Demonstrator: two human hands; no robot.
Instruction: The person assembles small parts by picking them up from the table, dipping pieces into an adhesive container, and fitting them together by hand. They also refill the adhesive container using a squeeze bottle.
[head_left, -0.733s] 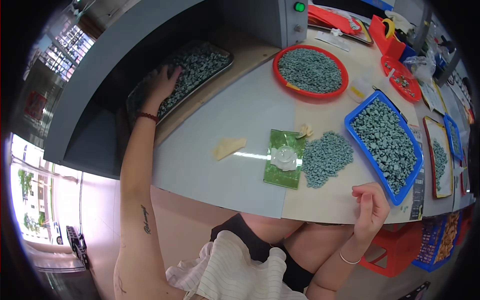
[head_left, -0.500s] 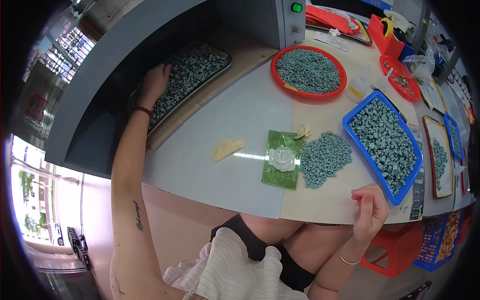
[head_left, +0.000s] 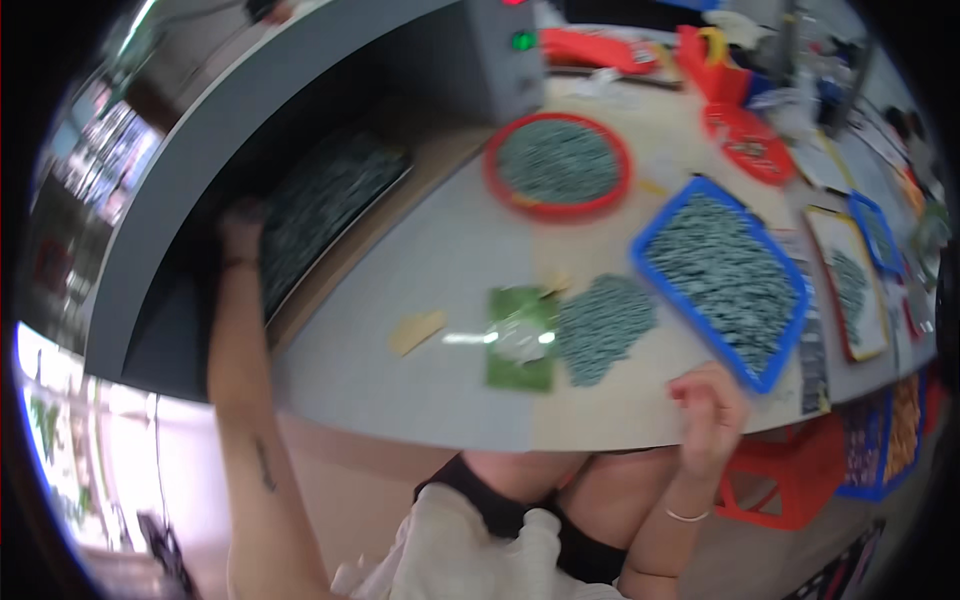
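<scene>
My left hand (head_left: 242,230) is inside the dark opening of a grey box-like housing (head_left: 145,215), at the near left end of a metal tray (head_left: 345,208) heaped with blue-green stones. Blur and shadow hide its fingers, so I cannot tell whether it holds anything. Curled in a loose fist, my right hand (head_left: 712,410) hovers at the table's front edge, beside the lower corner of a blue tray (head_left: 640,250) of similar stones. I see nothing held in it. Between my hands, a loose pile of small blue-green stones (head_left: 605,325) touches or nearly touches a green packet (head_left: 515,375) with a clear, round piece on it.
A red round tray (head_left: 622,180) of finer stones stands beyond the pile. A pale yellow scrap (head_left: 417,332) lies left of the packet. Farther right are a red plate (head_left: 770,165) and a white tray (head_left: 870,335). A red stool (head_left: 790,480) stands below the table.
My head view has shifted, blurring the picture. My left hand has moved off the middle of the stones toward the tray's near left end. My right hand keeps its curled pose.
</scene>
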